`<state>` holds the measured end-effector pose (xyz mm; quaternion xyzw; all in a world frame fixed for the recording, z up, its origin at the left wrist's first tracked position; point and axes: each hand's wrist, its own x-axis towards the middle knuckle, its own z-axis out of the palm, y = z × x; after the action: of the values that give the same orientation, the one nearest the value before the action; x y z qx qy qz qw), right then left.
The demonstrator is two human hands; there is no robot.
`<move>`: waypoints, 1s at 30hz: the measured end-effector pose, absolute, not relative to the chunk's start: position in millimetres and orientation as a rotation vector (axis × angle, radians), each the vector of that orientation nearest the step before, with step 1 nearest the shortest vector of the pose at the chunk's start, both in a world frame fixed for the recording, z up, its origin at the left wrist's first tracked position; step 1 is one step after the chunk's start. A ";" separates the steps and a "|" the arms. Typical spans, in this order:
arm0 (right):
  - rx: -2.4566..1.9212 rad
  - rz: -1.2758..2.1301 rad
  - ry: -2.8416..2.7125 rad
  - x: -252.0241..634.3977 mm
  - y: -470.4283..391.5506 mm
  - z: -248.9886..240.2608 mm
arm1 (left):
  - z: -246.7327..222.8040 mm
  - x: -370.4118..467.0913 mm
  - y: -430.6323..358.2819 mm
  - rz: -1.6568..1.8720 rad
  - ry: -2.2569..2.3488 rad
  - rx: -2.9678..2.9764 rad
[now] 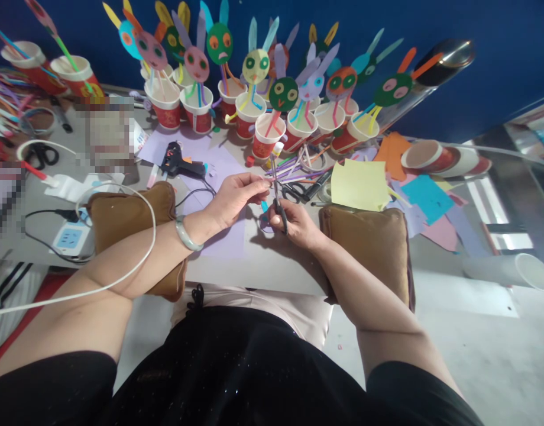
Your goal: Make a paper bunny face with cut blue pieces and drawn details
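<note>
My right hand [294, 223] is wrapped round the handles of a pair of scissors [276, 192], whose blades point up and away from me. To the left of the blades, my left hand [239, 198] is closed in a pinch at the fingertips; whatever it holds is too small to make out. Under the hands lie the grey table [254, 263], a purple paper sheet [223, 234] and a small blue scrap [264, 206]. A second pair of dark scissors [294, 192] rests just beyond my right hand, beside pipe cleaners [298, 168].
Paper cups [268, 127] with paper rabbit heads on coloured stems line the back. A black glue gun [183, 163] lies left of centre. Brown cushions [369, 248] flank the work spot. Yellow paper [359, 184] is at right; a white cable [153, 236] crosses my left arm.
</note>
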<state>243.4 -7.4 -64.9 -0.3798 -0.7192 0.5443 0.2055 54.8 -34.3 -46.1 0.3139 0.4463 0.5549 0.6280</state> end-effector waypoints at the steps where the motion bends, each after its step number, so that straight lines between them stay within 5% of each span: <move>1: -1.050 1.504 -2.010 243.9 -6.9 -65.6 | -46.1 54.9 -34.3 1.280 1.021 0.731; 30: -0.978 1.514 -1.945 246.9 -4.0 -72.5 | -46.7 52.3 -34.0 1.304 1.049 0.771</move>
<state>246.9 -4.0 -72.5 -0.3578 -0.7116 0.5539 0.2424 52.3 -34.0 -46.7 0.3333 0.4536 0.5634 0.6048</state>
